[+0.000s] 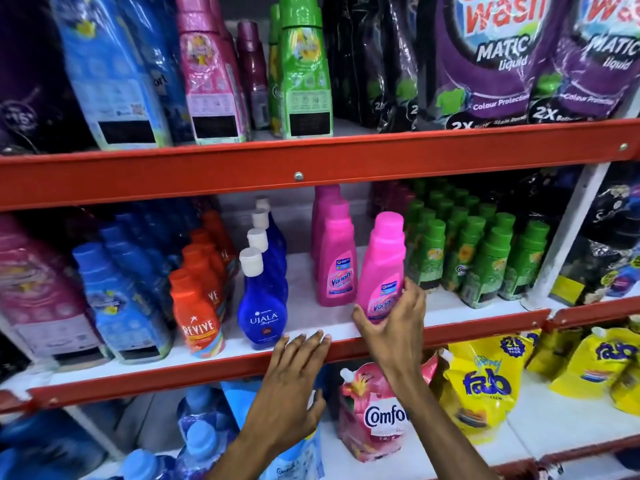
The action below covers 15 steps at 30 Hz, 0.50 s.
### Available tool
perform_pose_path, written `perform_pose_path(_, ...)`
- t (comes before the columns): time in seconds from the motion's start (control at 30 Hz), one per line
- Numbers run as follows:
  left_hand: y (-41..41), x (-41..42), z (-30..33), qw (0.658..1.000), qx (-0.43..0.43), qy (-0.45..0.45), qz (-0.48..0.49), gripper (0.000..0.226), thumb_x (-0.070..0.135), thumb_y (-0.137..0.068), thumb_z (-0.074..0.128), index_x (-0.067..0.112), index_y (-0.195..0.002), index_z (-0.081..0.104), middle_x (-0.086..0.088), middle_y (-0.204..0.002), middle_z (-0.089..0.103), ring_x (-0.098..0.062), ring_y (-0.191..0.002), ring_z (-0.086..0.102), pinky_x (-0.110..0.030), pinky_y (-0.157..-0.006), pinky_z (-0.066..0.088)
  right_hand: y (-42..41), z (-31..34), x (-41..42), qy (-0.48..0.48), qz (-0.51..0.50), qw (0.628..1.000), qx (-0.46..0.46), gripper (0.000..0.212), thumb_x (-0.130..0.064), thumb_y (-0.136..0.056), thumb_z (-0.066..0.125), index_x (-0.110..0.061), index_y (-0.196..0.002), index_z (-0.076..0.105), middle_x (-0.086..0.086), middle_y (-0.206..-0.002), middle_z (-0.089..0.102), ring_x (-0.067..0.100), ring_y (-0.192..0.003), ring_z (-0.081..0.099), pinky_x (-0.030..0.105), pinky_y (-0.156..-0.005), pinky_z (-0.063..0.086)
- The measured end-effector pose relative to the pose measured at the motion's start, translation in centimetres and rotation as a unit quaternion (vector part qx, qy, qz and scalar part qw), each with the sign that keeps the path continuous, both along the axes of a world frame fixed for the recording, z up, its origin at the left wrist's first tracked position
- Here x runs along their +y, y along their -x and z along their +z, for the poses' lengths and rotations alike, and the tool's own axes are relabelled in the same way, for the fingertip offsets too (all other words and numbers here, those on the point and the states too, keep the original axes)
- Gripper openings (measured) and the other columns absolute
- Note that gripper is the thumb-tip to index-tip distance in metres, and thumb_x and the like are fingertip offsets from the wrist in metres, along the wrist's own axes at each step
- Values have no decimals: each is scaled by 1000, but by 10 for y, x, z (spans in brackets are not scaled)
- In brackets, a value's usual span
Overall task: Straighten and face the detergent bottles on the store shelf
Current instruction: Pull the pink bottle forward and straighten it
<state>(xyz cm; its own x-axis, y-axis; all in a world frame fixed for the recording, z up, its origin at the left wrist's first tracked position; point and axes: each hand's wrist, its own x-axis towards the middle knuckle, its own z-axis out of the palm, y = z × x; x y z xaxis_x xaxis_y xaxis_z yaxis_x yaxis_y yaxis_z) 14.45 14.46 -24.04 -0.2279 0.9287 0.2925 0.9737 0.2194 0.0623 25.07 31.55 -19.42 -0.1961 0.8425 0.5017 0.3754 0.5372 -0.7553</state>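
On the middle shelf (311, 320) a pink Vanish bottle (382, 261) stands near the front edge, tilted a little, label facing me. My right hand (394, 320) wraps its lower part, thumb on the left and fingers on the right. A second pink Vanish bottle (336, 258) stands just left of it, heading a row of pink bottles. My left hand (294, 379) hovers flat with fingers spread at the red shelf rail (207, 370), holding nothing. Blue Ujala bottles (262, 306) and orange Revive bottles (199, 317) form rows further left.
Green bottles (481, 258) crowd the shelf right of the Vanish. Blue and pink softener bottles (117, 306) fill the left. The upper shelf holds tall bottles and purple pouches (485, 64). Below sit a Comfort pouch (374, 414) and yellow Fab pouches (485, 382).
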Motion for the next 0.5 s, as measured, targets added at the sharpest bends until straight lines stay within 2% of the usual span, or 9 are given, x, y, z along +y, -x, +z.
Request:
perform_pose_path(0.07,-3,4,-1,1000,8,-11,-5,91,37,-72,64,21,-155,32,5,-152,48,-15,-138,34,-37,-122,6,5,2,-6,5,23,1000,-11,88,-38,-65,85,-2,-132,41,15,-125,48,30,-115,47,39,-98,46)
perform_pose_path(0.13,15,-20,-4,999,-20,-23,17,92,35,-70,66,21,-155,32,4,-151,48,-15,-137,34,-33,-124,2,34,8,-33,-2,60,997,-41,85,-44,-64,83,-5,-128,41,11,-120,47,28,-110,49,40,-92,52)
perform_pose_path(0.27,14,-18,-3,999,-29,-34,-16,92,31,-70,65,20,-154,31,2,-150,48,-15,-138,33,-29,-125,-2,36,9,-33,5,52,996,-67,83,-49,-64,80,-7,-124,42,10,-117,45,30,-107,50,48,-90,54)
perform_pose_path(0.5,12,-9,1,998,-23,-48,-33,90,26,-71,62,19,-154,29,-1,-153,45,-18,-139,33,-28,-124,-4,34,13,-25,11,33,995,-98,80,-49,-65,81,-2,-118,43,15,-115,46,36,-109,50,48,-91,52)
